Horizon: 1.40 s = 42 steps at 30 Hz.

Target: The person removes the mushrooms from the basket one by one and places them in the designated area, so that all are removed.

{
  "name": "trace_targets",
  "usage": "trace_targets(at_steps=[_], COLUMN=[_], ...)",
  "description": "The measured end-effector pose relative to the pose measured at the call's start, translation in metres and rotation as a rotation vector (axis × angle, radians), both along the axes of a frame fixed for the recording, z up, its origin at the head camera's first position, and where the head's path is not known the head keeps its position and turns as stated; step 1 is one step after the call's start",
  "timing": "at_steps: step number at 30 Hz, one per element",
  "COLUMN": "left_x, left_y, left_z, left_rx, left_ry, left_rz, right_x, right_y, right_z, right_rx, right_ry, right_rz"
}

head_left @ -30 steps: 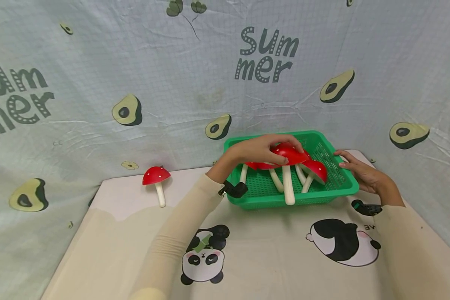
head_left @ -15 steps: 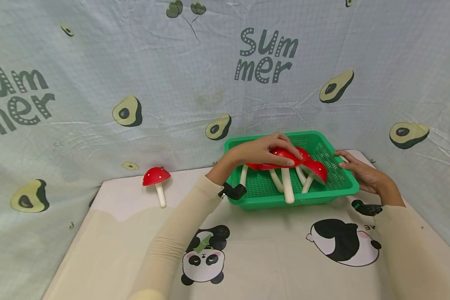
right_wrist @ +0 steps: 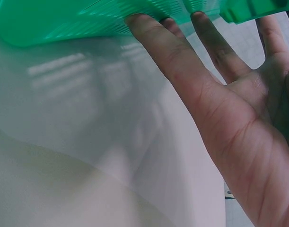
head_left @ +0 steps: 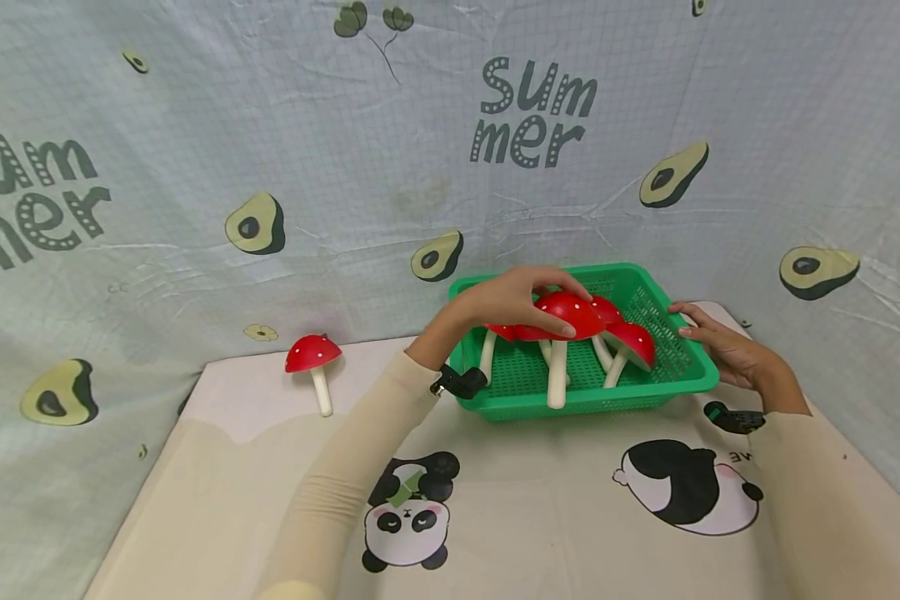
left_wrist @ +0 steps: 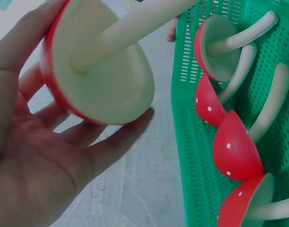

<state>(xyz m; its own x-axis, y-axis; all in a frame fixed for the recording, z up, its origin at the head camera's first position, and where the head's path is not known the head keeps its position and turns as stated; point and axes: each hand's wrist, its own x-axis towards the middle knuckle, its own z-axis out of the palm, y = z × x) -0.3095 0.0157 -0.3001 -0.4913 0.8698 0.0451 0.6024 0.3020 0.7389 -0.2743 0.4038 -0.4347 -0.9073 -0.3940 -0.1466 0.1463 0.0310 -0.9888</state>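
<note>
A toy mushroom with a spotted red cap [head_left: 570, 313] and white stem is held by its cap in my left hand [head_left: 512, 298], above the green plastic basket [head_left: 592, 403]. The left wrist view shows its pale underside [left_wrist: 111, 87], with the fingers curved round the cap's edge. Several similar mushrooms [left_wrist: 236, 146] lie in the basket, caps toward the back and stems toward the front. My right hand [head_left: 731, 343] touches the basket's right side. In the right wrist view, its mostly straight fingers [right_wrist: 165, 52] rest against the basket wall [right_wrist: 64, 21].
One more red mushroom [head_left: 313, 358] lies on the table at the left, near the back edge. The pale tablecloth [head_left: 217, 508] has panda prints [head_left: 407, 525]. A hanging cloth [head_left: 360, 183] with avocado prints rises right behind the basket.
My left hand has shifted a little to the left with the mushroom, whose stem has swung more upright. The right hand and the basket have stayed put.
</note>
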Motion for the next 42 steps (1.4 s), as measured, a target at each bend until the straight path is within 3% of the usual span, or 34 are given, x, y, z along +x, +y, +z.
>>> trace_targets(at_steps=[12, 23, 30, 42], left_x=[0.002, 0.005, 0.007, 0.016], left_y=[-0.019, -0.053, -0.085, -0.123], left_z=[0.004, 0.008, 0.013, 0.012], left_rx=[-0.011, -0.034, -0.086, -0.075], left_ry=[0.014, -0.041, 0.033, 0.002], left_rz=[-0.032, 0.01, 0.108, 0.182], right_x=[0.001, 0.0, -0.002, -0.002], right_y=[0.001, 0.001, 0.001, 0.001], right_z=[-0.002, -0.003, 0.0, 0.0], right_rx=[-0.02, -0.01, 0.053, 0.05], right_ry=[-0.021, 0.0, 0.025, 0.009], right_rz=[-0.011, 0.012, 0.002, -0.009])
